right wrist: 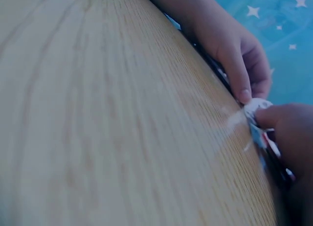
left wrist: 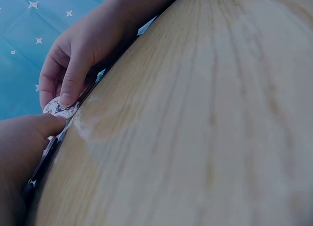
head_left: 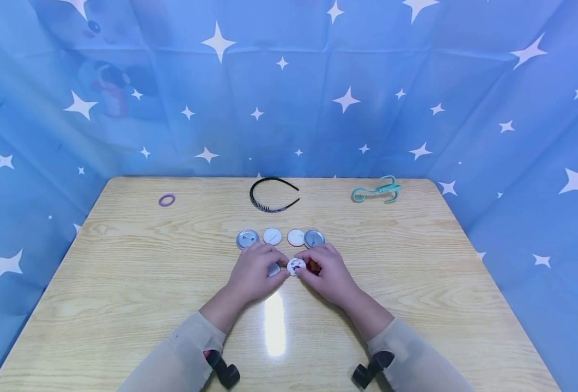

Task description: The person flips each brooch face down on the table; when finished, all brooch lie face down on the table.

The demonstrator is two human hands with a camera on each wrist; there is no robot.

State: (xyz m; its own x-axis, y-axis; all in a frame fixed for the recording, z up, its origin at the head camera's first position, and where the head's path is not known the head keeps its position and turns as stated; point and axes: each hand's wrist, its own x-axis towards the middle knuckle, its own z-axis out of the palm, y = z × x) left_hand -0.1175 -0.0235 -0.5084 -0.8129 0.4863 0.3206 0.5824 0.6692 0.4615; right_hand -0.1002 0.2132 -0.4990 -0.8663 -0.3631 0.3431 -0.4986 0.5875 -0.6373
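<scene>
A round white button badge [head_left: 296,266] with a dark printed picture is held between my two hands, low over the table. My left hand [head_left: 258,270] pinches its left edge between thumb and fingers. From the other side my right hand [head_left: 330,275] grips it, thumb on the printed face. The left wrist view shows both thumbs at the badge [left wrist: 61,107]. Below my left palm lies a silver-backed badge [head_left: 273,269], partly covered. A reddish-brown badge [head_left: 313,267] shows beneath my right fingers, mostly hidden.
Just beyond the hands, a row holds a pin-backed badge [head_left: 247,238], two white badges [head_left: 272,236] and another silver-backed badge [head_left: 314,238]. Farther back lie a purple ring [head_left: 166,200], a black headband [head_left: 266,208] and a teal scissor-like object [head_left: 378,189]. A starry blue curtain [head_left: 289,109] surrounds the wooden table [head_left: 122,305].
</scene>
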